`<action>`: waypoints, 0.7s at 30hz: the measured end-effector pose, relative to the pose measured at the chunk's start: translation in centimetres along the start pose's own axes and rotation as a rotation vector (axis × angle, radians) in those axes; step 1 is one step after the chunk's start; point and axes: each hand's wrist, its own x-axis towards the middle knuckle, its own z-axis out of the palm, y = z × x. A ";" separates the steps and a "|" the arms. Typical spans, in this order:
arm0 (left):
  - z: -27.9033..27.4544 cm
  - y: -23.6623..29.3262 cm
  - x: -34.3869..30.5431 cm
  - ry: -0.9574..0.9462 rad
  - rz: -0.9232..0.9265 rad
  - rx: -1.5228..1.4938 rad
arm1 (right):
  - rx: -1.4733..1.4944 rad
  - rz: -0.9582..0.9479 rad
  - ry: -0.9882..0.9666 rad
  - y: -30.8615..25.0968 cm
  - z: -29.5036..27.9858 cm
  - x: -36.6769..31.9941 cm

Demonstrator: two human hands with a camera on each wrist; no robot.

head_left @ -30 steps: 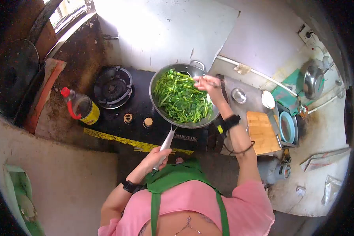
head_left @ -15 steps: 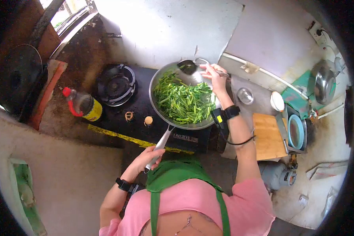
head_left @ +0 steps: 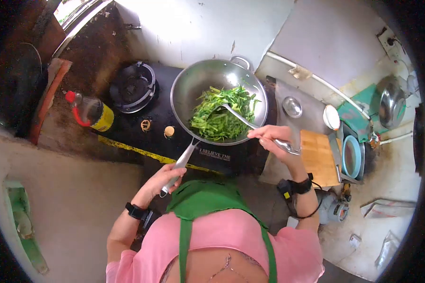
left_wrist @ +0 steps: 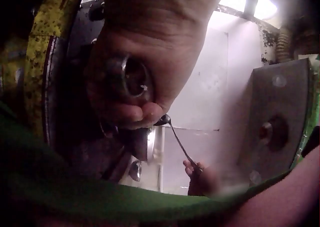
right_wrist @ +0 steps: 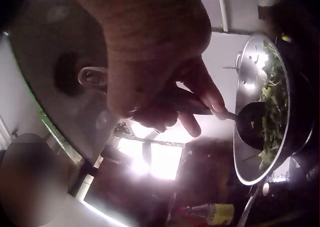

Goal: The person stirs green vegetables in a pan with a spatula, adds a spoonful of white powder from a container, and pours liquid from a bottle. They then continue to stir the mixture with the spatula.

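A steel wok (head_left: 189,82) sits on the right side of the black stove, with chopped leafy greens (head_left: 215,123) heaped in its lower half. My left hand (head_left: 163,179) grips the wok's long grey handle (head_left: 186,154); the handle's end ring shows past the fist in the left wrist view. In my right hand (head_left: 277,140) is a metal ladle (head_left: 241,117), held by its shaft, its head down among the greens. The right wrist view shows the dark ladle head (right_wrist: 251,126) inside the wok, against the greens.
An empty burner (head_left: 133,88) and a red-capped bottle (head_left: 93,113) stand to the left. On the right are a small metal bowl (head_left: 292,107), a white bowl (head_left: 331,118), a wooden cutting board (head_left: 316,155), a knife (head_left: 336,153) and a blue basin (head_left: 351,155).
The ladle has swung from the wok's far right edge down into the greens, and my right hand has come nearer the body. The greens have gathered toward the near side. My left hand keeps its grip.
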 end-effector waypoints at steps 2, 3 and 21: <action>-0.2 -0.3 0.2 -0.011 -0.023 -0.032 | 0.009 0.079 0.121 -0.8 -0.4 -1.3; -0.2 -0.2 0.2 -0.013 -0.023 -0.024 | 0.033 0.028 0.163 -1.7 -0.7 -1.4; 0.2 -0.5 0.3 -0.037 -0.018 0.002 | -0.443 0.151 0.312 -1.3 1.9 7.1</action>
